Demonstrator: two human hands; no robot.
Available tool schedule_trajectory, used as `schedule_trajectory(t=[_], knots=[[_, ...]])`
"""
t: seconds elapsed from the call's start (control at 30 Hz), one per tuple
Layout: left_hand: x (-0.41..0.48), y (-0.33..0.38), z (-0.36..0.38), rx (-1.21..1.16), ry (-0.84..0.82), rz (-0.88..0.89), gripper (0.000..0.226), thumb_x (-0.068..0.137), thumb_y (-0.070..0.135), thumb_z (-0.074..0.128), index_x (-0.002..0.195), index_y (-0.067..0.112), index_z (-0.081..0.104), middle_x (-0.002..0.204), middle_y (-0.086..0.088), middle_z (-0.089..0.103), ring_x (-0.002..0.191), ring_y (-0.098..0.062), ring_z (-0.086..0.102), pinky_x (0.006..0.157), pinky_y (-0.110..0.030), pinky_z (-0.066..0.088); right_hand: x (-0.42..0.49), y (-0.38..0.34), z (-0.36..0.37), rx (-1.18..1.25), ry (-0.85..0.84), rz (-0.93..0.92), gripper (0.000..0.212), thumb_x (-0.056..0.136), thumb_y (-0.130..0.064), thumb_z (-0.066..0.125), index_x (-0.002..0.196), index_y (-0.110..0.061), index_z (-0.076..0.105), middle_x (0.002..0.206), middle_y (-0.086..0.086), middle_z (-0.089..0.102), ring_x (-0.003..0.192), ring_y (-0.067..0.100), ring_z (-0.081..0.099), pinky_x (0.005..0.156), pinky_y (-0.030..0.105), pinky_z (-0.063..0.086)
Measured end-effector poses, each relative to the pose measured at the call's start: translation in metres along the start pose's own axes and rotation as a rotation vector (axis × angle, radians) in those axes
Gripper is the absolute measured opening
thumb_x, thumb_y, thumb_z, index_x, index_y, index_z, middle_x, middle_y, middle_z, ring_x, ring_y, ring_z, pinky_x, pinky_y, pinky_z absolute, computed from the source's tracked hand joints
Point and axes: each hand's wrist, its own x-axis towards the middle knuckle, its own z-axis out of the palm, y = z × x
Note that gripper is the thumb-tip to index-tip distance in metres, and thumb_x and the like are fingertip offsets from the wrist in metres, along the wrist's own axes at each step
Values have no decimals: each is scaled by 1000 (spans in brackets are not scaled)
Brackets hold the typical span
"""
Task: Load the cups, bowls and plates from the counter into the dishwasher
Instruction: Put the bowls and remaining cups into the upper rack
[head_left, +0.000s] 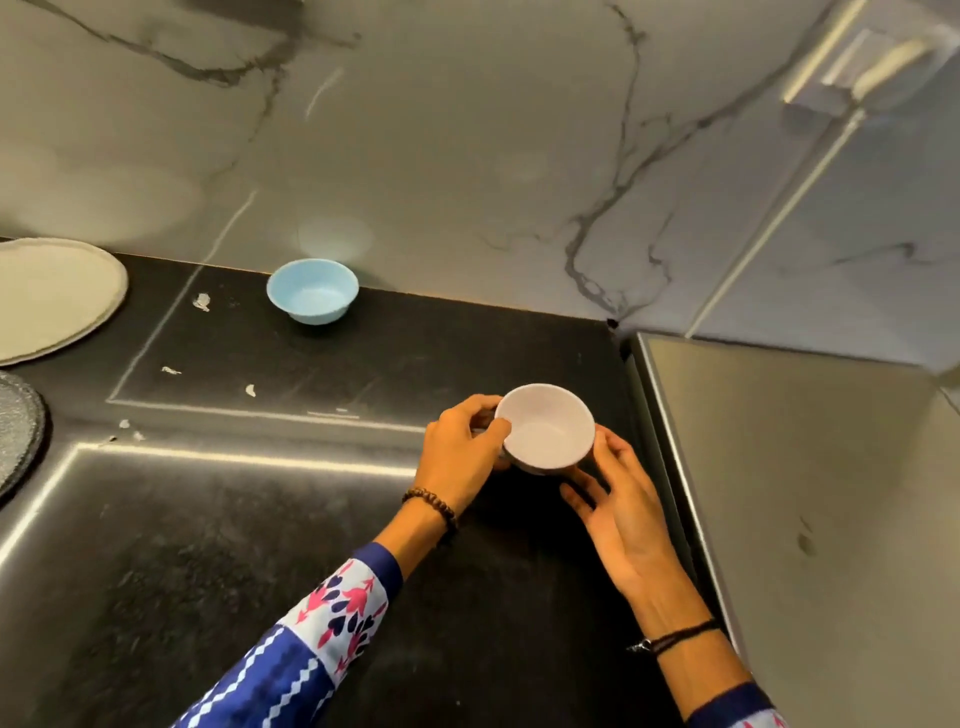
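The left hand (457, 447) pinches the bowl (545, 431) by its rim, thumb inside; the right hand (618, 514) steadies its side with straight fingers. At the right end of the counter (260, 519), it looks light, rigid and smooth, so the rim seems the safest hold.

Bare counter (260, 545) lies left of the hands; a steel panel (810, 493) walls the right.

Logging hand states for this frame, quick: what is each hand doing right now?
Left hand: pinches the pale bowl at its rim, thumb inside.
Right hand: open, straight fingers against the bowl's side.
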Motion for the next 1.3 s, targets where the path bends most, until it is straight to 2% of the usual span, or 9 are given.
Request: schedule_trajectory(t=[0.3, 0.4, 0.5, 0.6, 0.73, 0.93, 1.03, 1.17, 1.3], knots=[[-66, 4, 98, -26, -369, -46, 32, 91, 16, 60, 122, 22, 61, 108, -2, 69, 92, -17, 69, 71, -37, 61, -71, 1, -111, 218, 156, -10, 49, 91, -45, 54, 133, -20, 61, 121, 9, 69, 109, 25, 65, 80, 30, 55], [-97, 6, 140, -30, -470, -87, 32, 91, 13, 59, 122, 17, 62, 109, -4, 69, 93, -20, 69, 69, -35, 61, -99, 0, -156, 303, 173, -3, 43, 92, -47, 51, 123, -22, 67, 116, 7, 72, 106, 24, 67, 89, 35, 54], [-136, 7, 182, -22, -545, -140, 31, 92, 16, 59, 124, 16, 62, 106, -2, 70, 92, -19, 70, 70, -37, 61, -128, 6, -207, 368, 173, -5, 52, 90, -52, 56, 130, -21, 64, 133, 16, 63, 118, 32, 62, 102, 46, 48], [-179, 7, 229, -15, -607, -182, 30, 93, 20, 59, 123, 17, 64, 105, -6, 69, 86, -19, 71, 69, -36, 61, -159, 15, -264, 466, 158, -6, 78, 69, -60, 79, 134, -21, 62, 134, 17, 62, 118, 34, 63, 91, 47, 54], [-234, -1, 289, -29, -733, -276, 29, 94, 19, 59, 123, 15, 64, 101, -13, 70, 81, -20, 73, 67, -30, 60, -203, 30, -332, 587, 202, 28, 103, 53, -65, 88, 139, -19, 56, 133, 21, 62, 118, 40, 62, 78, 43, 59], [-301, -42, 377, 92, -915, -302, 30, 95, 24, 58, 124, 20, 64, 108, -4, 71, 91, -18, 71, 78, -39, 60, -248, 69, -429, 703, 411, 22, 55, 86, -62, 50, 121, -25, 71, 124, 19, 68, 106, 36, 67, 84, 50, 59], [-315, -74, 415, 185, -950, -286, 23, 96, 27, 57, 118, 27, 64, 107, -1, 71, 93, -16, 70, 73, -39, 61, -252, 89, -472, 693, 461, 28, 61, 78, -63, 63, 126, -25, 68, 126, 16, 67, 108, 34, 67, 84, 48, 59], [-320, -121, 460, 282, -977, -339, 42, 94, 34, 58, 135, 23, 53, 107, 3, 70, 93, -11, 69, 78, -36, 59, -237, 116, -525, 614, 449, 58, 53, 76, -60, 68, 117, -26, 73, 121, 13, 70, 107, 31, 68, 90, 48, 56], [-306, -167, 496, 390, -1002, -352, 48, 87, 39, 59, 133, 29, 48, 104, 3, 68, 96, -17, 66, 84, -46, 57, -198, 141, -572, 316, 563, 164, 45, 84, -51, 64, 121, -26, 61, 122, 14, 63, 108, 31, 66, 90, 52, 57]])
